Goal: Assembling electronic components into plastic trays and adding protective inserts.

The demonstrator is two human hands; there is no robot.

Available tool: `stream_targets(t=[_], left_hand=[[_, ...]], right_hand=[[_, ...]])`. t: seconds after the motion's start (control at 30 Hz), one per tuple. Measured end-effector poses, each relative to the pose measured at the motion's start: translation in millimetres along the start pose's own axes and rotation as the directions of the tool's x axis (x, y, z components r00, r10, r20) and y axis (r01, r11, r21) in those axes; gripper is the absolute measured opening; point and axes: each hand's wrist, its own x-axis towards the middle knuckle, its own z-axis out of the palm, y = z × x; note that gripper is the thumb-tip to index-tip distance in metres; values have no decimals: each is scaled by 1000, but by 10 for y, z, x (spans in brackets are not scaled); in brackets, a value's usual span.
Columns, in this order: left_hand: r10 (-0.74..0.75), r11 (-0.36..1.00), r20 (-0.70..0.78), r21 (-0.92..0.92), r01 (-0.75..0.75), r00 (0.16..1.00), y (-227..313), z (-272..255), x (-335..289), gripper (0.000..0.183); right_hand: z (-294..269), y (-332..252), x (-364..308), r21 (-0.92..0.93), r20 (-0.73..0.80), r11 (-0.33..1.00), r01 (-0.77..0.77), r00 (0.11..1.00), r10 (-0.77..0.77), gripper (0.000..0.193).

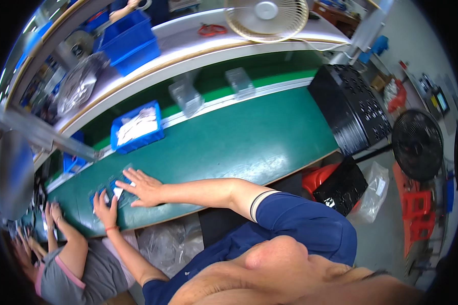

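My right hand lies palm down over the green tabletop with its fingers spread. Its fingertips reach over a small blue-and-white piece, which looks to be in clear plastic. Left of it, my left hand rests on the table, fingers apart and slightly bent. Beside those fingers sits another small blue piece, partly covered by the hand. What exactly these pieces are is too small to tell. Neither hand has its fingers closed around anything.
A blue bin of white pieces stands behind my hands, with clear plastic holders along the back rail. Black stacked trays stand at the table's right end. A co-worker's hands are close on the left. A black fan stands at right.
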Motion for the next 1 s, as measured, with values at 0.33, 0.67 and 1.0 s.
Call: stream_targets(t=[0.33,0.67,1.0], left_hand=[[-4,987,-306,149,52,952,449,-102,106,62],[777,513,-78,-498,-699,625,3162,336,546,52],[772,514,-11,-578,-634,635,3370,763,372,34]], right_hand=[[-2913,599,-2046,-617,-423,722,-313,906,32,50],[-4922,268,-4018,-461,-653,74,-884,394,647,52],[-5232,-221,-3862,-228,-775,276,-934,346,529,39]])
